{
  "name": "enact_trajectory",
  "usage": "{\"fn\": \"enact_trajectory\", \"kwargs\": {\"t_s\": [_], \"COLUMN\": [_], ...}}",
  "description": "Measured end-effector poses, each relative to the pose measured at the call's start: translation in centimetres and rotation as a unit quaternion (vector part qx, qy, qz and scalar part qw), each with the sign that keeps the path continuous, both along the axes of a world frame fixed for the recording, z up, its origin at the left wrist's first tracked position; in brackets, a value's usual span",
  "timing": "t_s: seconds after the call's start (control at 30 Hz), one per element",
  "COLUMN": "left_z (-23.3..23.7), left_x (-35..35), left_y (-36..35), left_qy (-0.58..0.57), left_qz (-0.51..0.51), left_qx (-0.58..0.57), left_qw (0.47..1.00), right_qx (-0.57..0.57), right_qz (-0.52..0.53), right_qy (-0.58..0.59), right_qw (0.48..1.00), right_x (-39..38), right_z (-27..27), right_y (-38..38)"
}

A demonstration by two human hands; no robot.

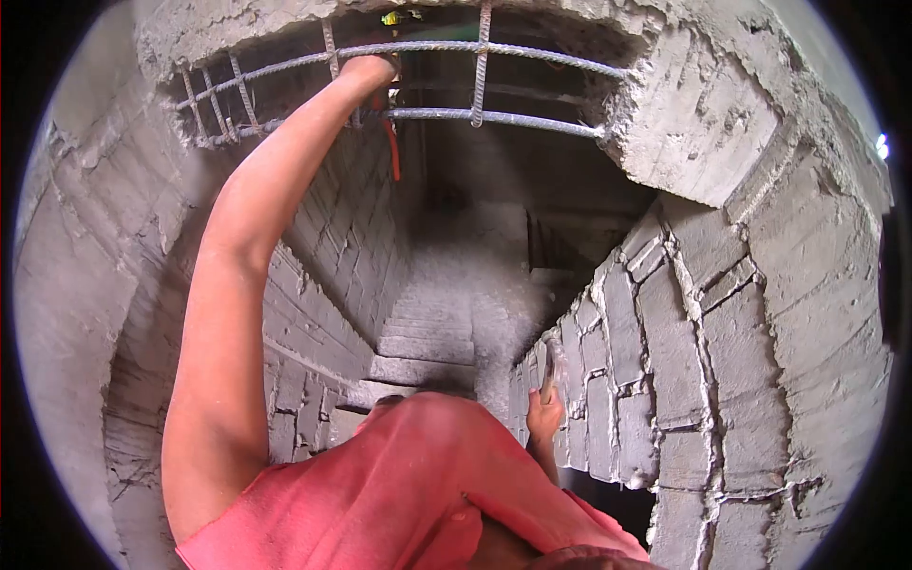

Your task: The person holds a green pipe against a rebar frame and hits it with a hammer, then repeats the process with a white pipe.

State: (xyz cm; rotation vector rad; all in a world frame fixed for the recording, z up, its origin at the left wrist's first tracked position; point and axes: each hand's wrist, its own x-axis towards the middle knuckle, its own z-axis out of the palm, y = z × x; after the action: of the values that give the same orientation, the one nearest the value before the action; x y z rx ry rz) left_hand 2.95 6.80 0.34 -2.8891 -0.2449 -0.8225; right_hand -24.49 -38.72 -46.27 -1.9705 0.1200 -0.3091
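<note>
Left hand (370, 66) overhead, fingers wrapped round rebar (532, 122). Right hand (544, 415) low by block wall (722, 361), fingers closed on blurred tool (553, 366). Judgement: keep rebar hold firm.

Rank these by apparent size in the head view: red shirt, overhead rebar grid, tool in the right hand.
Tied first: red shirt and rebar grid, similar span; the shirt's nearness inflates it.
Smallest: tool in the right hand.
</note>
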Motion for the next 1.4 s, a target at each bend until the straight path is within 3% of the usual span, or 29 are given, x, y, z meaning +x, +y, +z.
{"fn": "enact_trajectory", "kwargs": {"t_s": [0.07, 0.13, 0.17, 0.2, 0.27, 0.43, 0.5, 0.53, 0.6, 0.7, 0.73, 0.8, 0.87, 0.93, 1.03, 1.13, 1.17, 1.3, 1.4], "left_z": [0.2, 1.1, 1.9, 1.8, 1.5, 0.6, 1.1, 0.1, -0.5, 1.5, 0.8, 0.1, 0.9, -0.1, 1.2, 1.2, 1.0, 1.2, 0.2], "left_x": [0.0, -1.4, -3.0, -2.6, -1.7, 0.2, 0.1, 1.3, 3.5, 2.3, 2.1, 1.3, -1.9, -2.5, -4.0, -4.5, -4.0, -3.0, -1.9], "left_y": [-0.1, -1.9, -3.5, -3.3, -2.0, 0.2, -0.1, 1.3, 2.5, 1.0, 1.1, 0.7, -1.9, -2.2, -3.2, -3.9, -3.5, -3.1, -1.1], "left_qy": [0.054, 0.103, 0.117, 0.118, 0.136, 0.056, 0.015, -0.091, -0.158, -0.1, -0.161, -0.127, -0.058, -0.092, -0.007, -0.08, -0.102, -0.083, -0.048], "left_qz": [-0.004, -0.012, 0.039, 0.037, 0.07, 0.005, 0.02, -0.008, 0.012, 0.019, -0.025, -0.022, -0.031, -0.037, -0.057, -0.07, -0.082, -0.039, -0.045], "left_qx": [-0.003, 0.085, -0.032, -0.029, 0.048, 0.063, 0.004, 0.058, 0.097, 0.066, 0.066, 0.101, 0.024, -0.034, 0.0, -0.031, 0.027, 0.065, 0.13], "left_qw": [0.999, 0.991, 0.992, 0.992, 0.987, 0.996, 1.0, 0.994, 0.983, 0.993, 0.984, 0.986, 0.998, 0.994, 0.998, 0.994, 0.991, 0.994, 0.989], "right_qx": [0.004, 0.01, 0.014, 0.016, 0.026, 0.009, -0.041, -0.043, -0.025, 0.0, 0.001, -0.018, -0.003, -0.005, 0.0, -0.024, 0.016, 0.044, 0.012], "right_qz": [0.004, 0.007, 0.005, 0.005, 0.011, 0.023, 0.018, 0.02, 0.018, -0.005, 0.001, -0.01, -0.001, 0.007, 0.015, 0.023, 0.036, 0.064, 0.067], "right_qy": [0.013, 0.024, 0.024, 0.025, 0.035, 0.056, 0.05, 0.054, 0.048, 0.051, 0.049, 0.064, 0.068, 0.075, 0.057, 0.074, 0.064, 0.061, 0.087], "right_qw": [1.0, 1.0, 1.0, 1.0, 0.999, 0.998, 0.998, 0.997, 0.998, 0.999, 0.999, 0.998, 0.998, 0.997, 0.998, 0.997, 0.997, 0.995, 0.994], "right_x": [-0.5, -0.8, -1.0, -1.3, -1.7, -1.9, -2.2, -2.4, -2.8, -3.3, -3.3, -3.3, -2.7, -2.2, -0.7, 0.7, 1.1, 2.6, 3.0], "right_z": [-2.6, -4.5, -5.4, -5.7, -6.3, -5.9, -5.5, -5.9, -7.1, -6.6, -6.5, -6.9, -7.4, -6.2, -6.9, -5.9, -6.8, -8.1, -6.0], "right_y": [-0.5, -0.5, -0.5, -0.4, -0.4, -0.7, -1.0, -1.3, -1.7, -1.7, -1.8, -2.3, -2.7, -2.8, -2.8, -2.0, -1.8, -0.4, 1.0]}}
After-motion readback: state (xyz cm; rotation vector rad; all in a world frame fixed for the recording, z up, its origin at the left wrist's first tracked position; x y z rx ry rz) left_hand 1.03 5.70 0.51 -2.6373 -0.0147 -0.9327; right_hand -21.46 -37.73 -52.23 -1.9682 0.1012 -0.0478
